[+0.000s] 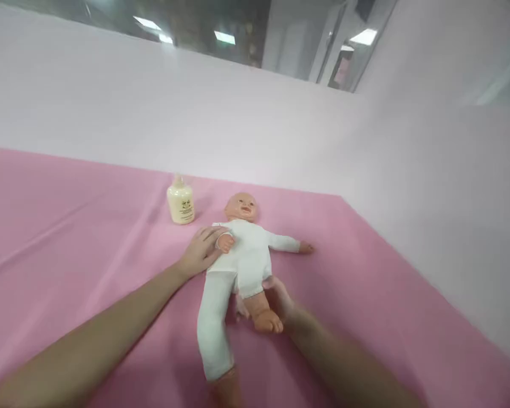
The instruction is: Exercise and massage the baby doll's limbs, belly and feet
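A baby doll in white clothes lies on its back, head towards the wall. My left hand is closed around the doll's bent arm on the left, its fingers across the sleeve and the doll's small fist showing past them. Around the doll's raised, bent leg on the right, my right hand is closed. My thumb lies near the trouser cuff and my fingertips show beneath the leg. The doll's other leg stretches towards me, and its other arm reaches out to the right.
A cream-coloured pump bottle stands left of the doll's head. Pink cloth with some creases covers the table. White walls rise behind and on the right, with a window reflecting lights above.
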A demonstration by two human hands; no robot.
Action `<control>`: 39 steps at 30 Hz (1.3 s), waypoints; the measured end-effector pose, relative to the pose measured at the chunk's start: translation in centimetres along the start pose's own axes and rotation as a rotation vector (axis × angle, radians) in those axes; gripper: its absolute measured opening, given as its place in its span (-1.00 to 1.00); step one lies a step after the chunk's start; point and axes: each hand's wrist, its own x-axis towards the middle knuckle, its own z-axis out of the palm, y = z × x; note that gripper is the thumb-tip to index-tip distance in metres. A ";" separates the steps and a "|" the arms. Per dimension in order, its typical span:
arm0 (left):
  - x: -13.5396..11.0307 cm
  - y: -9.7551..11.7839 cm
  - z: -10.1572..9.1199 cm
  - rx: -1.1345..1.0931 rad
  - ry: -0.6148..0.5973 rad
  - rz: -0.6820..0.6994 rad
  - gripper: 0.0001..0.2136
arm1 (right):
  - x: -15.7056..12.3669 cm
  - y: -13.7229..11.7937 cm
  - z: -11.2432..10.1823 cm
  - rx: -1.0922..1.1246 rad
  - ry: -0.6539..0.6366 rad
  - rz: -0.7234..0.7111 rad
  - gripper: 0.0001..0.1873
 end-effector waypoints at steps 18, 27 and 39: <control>0.0 0.3 -0.2 -0.010 -0.003 -0.011 -0.57 | 0.0 0.0 -0.1 -0.050 0.085 0.060 -0.43; 0.0 0.3 -0.2 -0.006 -0.008 -0.015 -0.57 | 0.1 -0.1 -0.1 -0.043 0.103 0.059 -0.43; 0.1 0.6 -0.4 -0.016 -0.011 -0.018 -0.57 | 0.0 0.2 -0.4 -0.059 0.060 0.051 -0.42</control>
